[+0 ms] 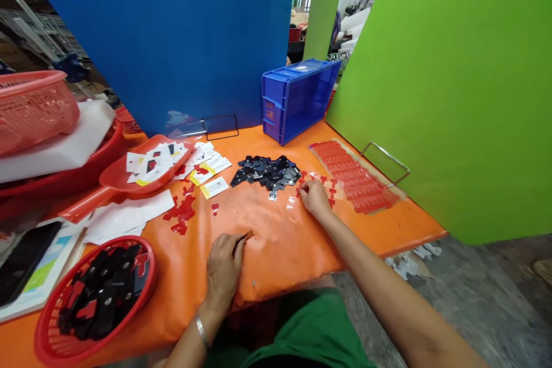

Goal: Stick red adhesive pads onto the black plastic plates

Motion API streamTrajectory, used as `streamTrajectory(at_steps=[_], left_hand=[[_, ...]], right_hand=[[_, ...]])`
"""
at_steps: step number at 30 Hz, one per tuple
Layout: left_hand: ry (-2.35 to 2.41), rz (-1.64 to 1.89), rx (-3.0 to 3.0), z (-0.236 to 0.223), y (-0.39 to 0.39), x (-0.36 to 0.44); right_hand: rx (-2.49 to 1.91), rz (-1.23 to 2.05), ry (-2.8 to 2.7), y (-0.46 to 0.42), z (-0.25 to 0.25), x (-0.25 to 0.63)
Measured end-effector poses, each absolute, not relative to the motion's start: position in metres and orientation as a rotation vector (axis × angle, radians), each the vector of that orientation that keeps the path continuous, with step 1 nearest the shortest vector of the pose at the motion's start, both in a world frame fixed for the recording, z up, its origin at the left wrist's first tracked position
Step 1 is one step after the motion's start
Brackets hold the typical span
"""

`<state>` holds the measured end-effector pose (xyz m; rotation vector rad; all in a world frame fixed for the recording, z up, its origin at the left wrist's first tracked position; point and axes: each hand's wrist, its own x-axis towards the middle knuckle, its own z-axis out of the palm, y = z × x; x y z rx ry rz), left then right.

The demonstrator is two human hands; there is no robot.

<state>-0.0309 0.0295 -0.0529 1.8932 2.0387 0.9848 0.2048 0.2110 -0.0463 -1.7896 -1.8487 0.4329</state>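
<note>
My left hand [224, 267] is closed on a small flat dark piece [248, 236], held between thumb and fingers over the near part of the table. My right hand [315, 198] reaches forward, its fingertips pinched together at the left side of a clear sheet with red T-shaped pieces [333, 183]. What lies between those fingertips is too small to make out. Just left of that hand is a heap of flat black pieces [267, 172]. A lone red piece [215, 208] rests on the orange table [276, 247] between the heap and my left hand.
Loose red pieces [183, 211] and printed cards [214, 187] lie left, beside a red scoop [114, 177]. A red basket [149, 287] holds black and red parts. A blue crate [273, 104] stands behind; a larger red sheet [353, 175] and metal wire stand [388, 158] are right.
</note>
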Motion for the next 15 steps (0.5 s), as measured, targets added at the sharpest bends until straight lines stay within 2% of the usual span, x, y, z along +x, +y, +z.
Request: streamTrajectory(at_steps=[7,15], left_hand=[[2.021,0.996,1.810,-0.052,0.032,-0.033],[1.710,1.133,1.402,-0.031,0.045,-0.004]], right_hand=[[-1.839,0.485,-1.899,0.219,-0.048,0.203],[-1.724,0.236,-1.952,0.197,-0.057,0.195]])
